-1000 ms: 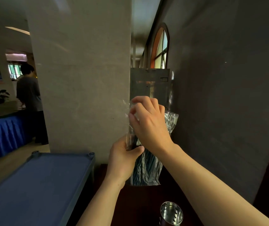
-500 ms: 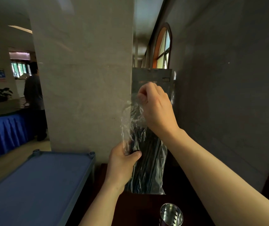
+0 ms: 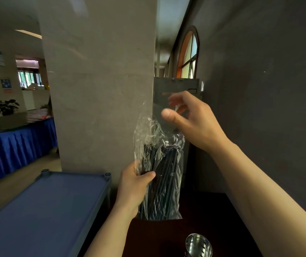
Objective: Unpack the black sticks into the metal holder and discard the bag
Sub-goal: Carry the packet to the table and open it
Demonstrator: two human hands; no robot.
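A clear plastic bag (image 3: pixel 149 130) full of black sticks (image 3: pixel 164 175) stands upright in front of me, its crumpled top gaping. My left hand (image 3: pixel 134 188) grips the bag and the sticks at mid-height from the left. My right hand (image 3: pixel 191 119) hovers just above and to the right of the bag's mouth, fingers spread, holding nothing. The shiny metal holder (image 3: pixel 199 244) stands on the dark table at the bottom edge, below and to the right of the bag, and looks empty.
A blue cart shelf (image 3: pixel 42 210) fills the lower left. A grey pillar (image 3: pixel 100 86) rises straight ahead and a dark wall (image 3: pixel 269 89) runs along the right. The dark table (image 3: pixel 168 236) lies beneath the bag. A blue-skirted table (image 3: pixel 9 149) stands far left.
My right hand has let go of the bag's top, lifted and spread its fingers. The bag's mouth now stands open. The person by the blue table has left the view.
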